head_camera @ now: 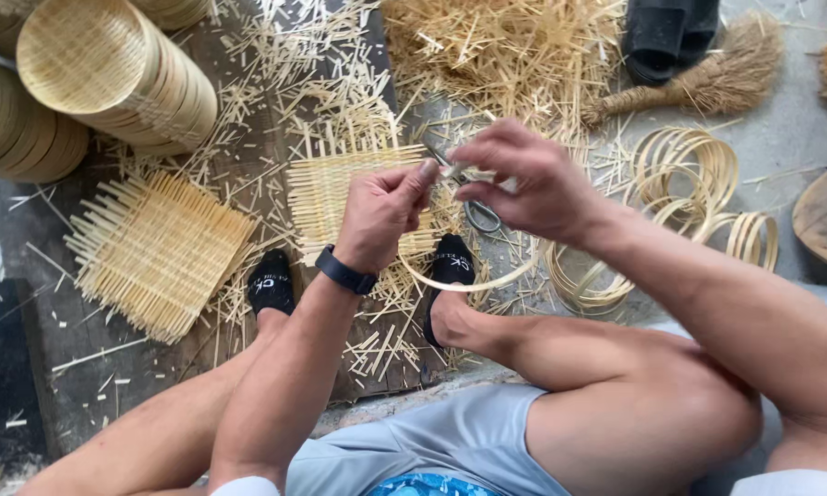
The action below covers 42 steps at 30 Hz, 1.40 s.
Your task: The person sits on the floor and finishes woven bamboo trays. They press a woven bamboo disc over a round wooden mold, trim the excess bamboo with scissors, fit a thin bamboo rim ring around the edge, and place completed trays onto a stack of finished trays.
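The person sat with legs drawn up over a dark wooden board littered with bamboo offcuts. The left hand was closed in a pinch, thumb and fingertips gripping the upper edge of a square woven bamboo mat held up in front of the knees. The right hand was curled around a pair of scissors, its fingers through or over the handles; the blades met the mat near the left thumb, though the exact cutting point was hidden by the fingers. A thin bent bamboo strip looped beneath both hands, above the black-socked feet.

A second woven mat lay flat on the board to the left. A stack of finished round baskets lay on its side at upper left. Coiled bamboo hoops rested on the floor to the right, near a straw hand broom, with a heap of loose splints behind.

Risks noted: the left thumb sat very close to the scissor blades, so a slip or an over-reaching cut could nick it. The pinch held only one edge, so the mat could twist under blade pressure and the cut run crooked or sever a weave strand. Projecting splint ends could also prick the fingers.
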Motion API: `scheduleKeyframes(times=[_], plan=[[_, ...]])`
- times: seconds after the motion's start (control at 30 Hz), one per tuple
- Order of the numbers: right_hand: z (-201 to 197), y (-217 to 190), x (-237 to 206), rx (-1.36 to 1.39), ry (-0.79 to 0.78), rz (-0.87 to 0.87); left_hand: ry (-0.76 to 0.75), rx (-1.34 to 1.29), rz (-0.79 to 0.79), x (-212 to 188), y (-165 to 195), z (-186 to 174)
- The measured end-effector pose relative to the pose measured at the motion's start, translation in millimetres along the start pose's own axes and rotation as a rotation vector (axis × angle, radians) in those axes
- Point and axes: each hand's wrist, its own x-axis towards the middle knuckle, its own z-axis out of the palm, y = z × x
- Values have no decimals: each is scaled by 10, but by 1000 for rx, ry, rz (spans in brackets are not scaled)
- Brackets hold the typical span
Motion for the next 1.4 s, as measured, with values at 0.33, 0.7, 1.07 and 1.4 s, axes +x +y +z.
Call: scheduleKeyframes(times=[0.33, 0.7, 1.07, 1.4], plan=[[889, -133, 226, -374, 24, -238, -37, 37, -409, -20, 156, -384], [670, 175, 383, 421, 241, 559, 167, -413, 83, 59, 6, -846], [1195, 728, 37, 1455, 257, 731, 224, -186, -185, 102, 312, -1229], [1367, 932, -9, 1149, 159, 805, 359, -335, -121, 214, -4, -1466]])
